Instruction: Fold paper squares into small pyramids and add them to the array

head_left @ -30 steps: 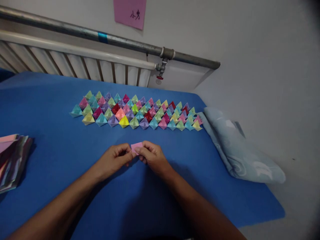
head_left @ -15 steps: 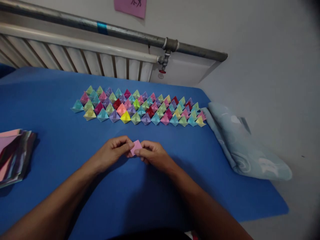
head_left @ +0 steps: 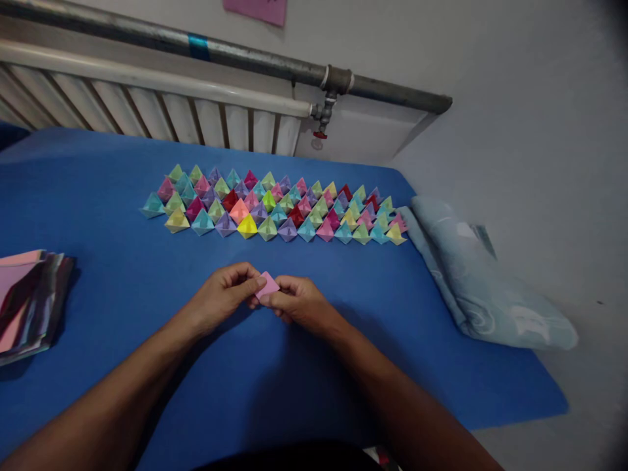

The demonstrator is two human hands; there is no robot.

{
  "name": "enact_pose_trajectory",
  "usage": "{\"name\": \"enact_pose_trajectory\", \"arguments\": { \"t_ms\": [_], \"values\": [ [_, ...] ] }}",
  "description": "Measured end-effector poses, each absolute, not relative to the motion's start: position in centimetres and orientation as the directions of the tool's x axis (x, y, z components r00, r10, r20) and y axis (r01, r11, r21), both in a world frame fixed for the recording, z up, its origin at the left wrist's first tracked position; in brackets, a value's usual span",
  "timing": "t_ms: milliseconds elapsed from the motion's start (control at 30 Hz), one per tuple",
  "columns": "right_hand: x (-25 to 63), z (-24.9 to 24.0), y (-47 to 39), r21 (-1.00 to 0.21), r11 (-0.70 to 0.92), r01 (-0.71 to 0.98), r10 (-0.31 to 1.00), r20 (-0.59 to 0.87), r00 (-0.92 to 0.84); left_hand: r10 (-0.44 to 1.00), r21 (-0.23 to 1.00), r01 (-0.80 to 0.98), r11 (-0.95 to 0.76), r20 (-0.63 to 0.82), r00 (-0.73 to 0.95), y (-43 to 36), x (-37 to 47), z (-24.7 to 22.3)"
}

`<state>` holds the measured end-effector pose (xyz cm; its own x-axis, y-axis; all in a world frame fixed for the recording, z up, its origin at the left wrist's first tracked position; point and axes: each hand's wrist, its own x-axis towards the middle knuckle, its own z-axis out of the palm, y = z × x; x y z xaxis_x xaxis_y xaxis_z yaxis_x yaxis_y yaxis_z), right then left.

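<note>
A small folded square of pink paper (head_left: 267, 285) is held between my two hands above the blue surface, one corner pointing away from me. My left hand (head_left: 234, 288) pinches its left side, thumb on top. From the right, my right hand (head_left: 299, 299) grips the near right edge, its thumb also on the upper face. The fingers underneath are mostly hidden. Beyond my hands stand several rows of folded paper boats (head_left: 267, 227) in many colours, packed close together.
At the left edge lies a stack of coloured paper sheets (head_left: 29, 294). A folded pale blue blanket (head_left: 461, 261) rests on the right, against the wall. Behind the blue surface (head_left: 147, 288) are a white radiator (head_left: 186, 124), a metal pipe (head_left: 275, 62) and a red-handled valve (head_left: 320, 135).
The pink paper has turned slightly in my fingers, which stay closed on it. The whole view has shifted a little; the boats, stack and blanket lie as before.
</note>
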<state>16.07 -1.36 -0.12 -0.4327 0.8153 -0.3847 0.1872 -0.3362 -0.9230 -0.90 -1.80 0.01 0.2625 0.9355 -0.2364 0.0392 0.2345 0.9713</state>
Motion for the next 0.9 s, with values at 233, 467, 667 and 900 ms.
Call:
{"name": "enact_pose_trajectory", "arguments": {
  "t_ms": [233, 467, 667, 900],
  "values": [
    [16.0, -0.4, -1.3, -0.94, -0.307, 0.15, 0.823, -0.341, -0.453, 0.923, 0.959, 0.023, 0.283, -0.279, 0.266, -1.8, -0.6, 0.3],
    [15.7, -0.1, -1.5, -0.907, -0.385, 0.172, 0.792, -0.42, -0.443, 0.935, 0.959, -0.01, 0.283, -0.273, 0.225, -1.7, -0.7, -0.3],
    [16.3, 0.1, -1.3, -0.912, -0.379, 0.158, 0.791, -0.408, -0.455, 0.901, 0.923, -0.025, 0.384, -0.368, 0.23, -1.7, -0.8, -0.3],
    [16.6, -1.0, -0.8, -0.948, -0.318, 0.027, 0.878, -0.305, -0.369, 0.885, 0.92, 0.055, 0.388, -0.389, 0.258, -1.7, -0.8, -0.1]
  ]
}}
